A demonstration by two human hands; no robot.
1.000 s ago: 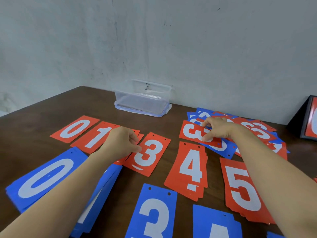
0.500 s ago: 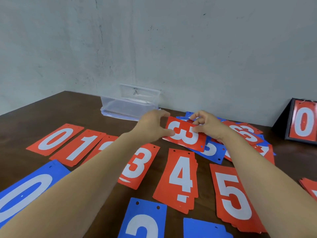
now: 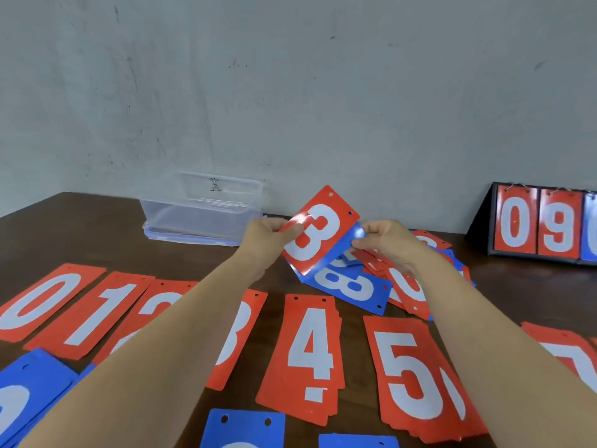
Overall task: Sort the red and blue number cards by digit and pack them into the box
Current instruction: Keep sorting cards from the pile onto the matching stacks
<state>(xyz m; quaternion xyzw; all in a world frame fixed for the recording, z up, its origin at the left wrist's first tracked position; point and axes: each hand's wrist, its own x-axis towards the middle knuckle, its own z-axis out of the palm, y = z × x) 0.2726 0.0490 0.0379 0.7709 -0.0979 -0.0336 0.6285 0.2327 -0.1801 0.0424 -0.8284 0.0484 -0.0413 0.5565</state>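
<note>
Backed by a grey wall, spreading over a brown table [image 3: 97,234]. Sitting far left at the wall: box [image 3: 200,208], showing no cards inside yet. Lying nearer, running 0 to 5: red row [image 3: 307,357], with blue piles [image 3: 35,383] at the front edge. Pinching the left edge of a red 3 [image 3: 319,231] with left hand [image 3: 261,244], thumb lying on its face. Holding that card well up now, clear of the table, having only just been raising it off the heap [image 3: 407,286] half a second ago. Pinching at its right edge with right hand [image 3: 387,240], with a blue card [image 3: 350,239] just behind. Probably peeling the two apart, then dropping the 3 onto its 3 pile [image 3: 248,321]. Standing far right: scoreboard [image 3: 542,221].
</note>
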